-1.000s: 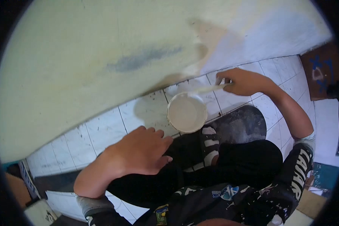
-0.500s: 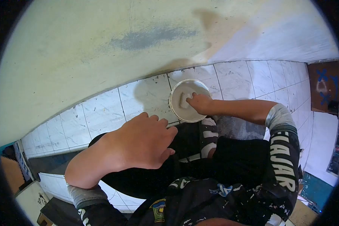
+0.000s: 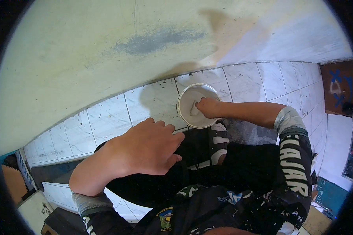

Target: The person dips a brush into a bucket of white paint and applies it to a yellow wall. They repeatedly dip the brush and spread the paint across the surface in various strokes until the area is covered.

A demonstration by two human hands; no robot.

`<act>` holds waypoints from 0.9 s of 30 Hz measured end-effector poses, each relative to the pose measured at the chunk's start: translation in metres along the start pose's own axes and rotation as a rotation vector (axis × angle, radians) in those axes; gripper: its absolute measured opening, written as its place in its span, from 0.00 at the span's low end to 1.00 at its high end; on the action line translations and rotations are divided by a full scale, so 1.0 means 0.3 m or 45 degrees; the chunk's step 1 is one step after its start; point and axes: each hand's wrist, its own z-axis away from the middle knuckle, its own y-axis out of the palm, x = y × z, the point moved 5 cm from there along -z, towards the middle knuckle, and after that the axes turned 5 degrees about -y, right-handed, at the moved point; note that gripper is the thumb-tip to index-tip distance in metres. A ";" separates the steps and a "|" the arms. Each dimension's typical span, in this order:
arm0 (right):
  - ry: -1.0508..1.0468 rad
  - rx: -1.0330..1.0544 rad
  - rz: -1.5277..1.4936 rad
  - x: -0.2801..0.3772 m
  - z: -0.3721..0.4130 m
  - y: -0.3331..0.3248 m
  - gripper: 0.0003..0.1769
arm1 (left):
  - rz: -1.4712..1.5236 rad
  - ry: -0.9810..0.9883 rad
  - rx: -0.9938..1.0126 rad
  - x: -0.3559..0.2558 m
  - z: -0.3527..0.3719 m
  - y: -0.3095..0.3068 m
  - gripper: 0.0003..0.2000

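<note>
A round white bucket (image 3: pixel 179 111) stands on the tiled floor close to the wall, with pale, whitish contents. My right hand (image 3: pixel 208 108) reaches inside it from the right, fingers closed on a small whitish piece (image 3: pixel 194 109). Most of that piece is hidden by the hand, so its kind cannot be made out. My left hand (image 3: pixel 151 147) hangs palm down over my dark-clothed leg, left of the bucket. Its fingers are loosely bent, the thumb stands apart, and nothing shows in it.
A pale yellow wall (image 3: pixel 86 70) with a grey patch (image 3: pixel 157 41) rises behind the bucket. White marbled tiles (image 3: pixel 106 121) run along its foot. My sandalled foot (image 3: pixel 219 143) is just in front of the bucket. A brown panel with blue marks (image 3: pixel 337 88) stands at the far right.
Inside the bucket, the whitish piece has shifted and turned a little, and less of it shows beside my right hand. My left hand has barely moved.
</note>
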 end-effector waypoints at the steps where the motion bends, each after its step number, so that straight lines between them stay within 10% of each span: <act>1: 0.018 0.037 -0.028 -0.003 0.006 -0.014 0.15 | 0.010 -0.002 0.007 0.001 -0.002 0.001 0.17; 8: -0.015 -0.097 -0.156 -0.072 0.134 -0.219 0.13 | 0.005 -0.035 0.086 -0.004 -0.004 -0.008 0.18; 27: 0.193 -0.297 -2.115 -0.263 0.569 -0.090 0.14 | -0.031 -0.047 0.172 -0.018 -0.076 -0.024 0.20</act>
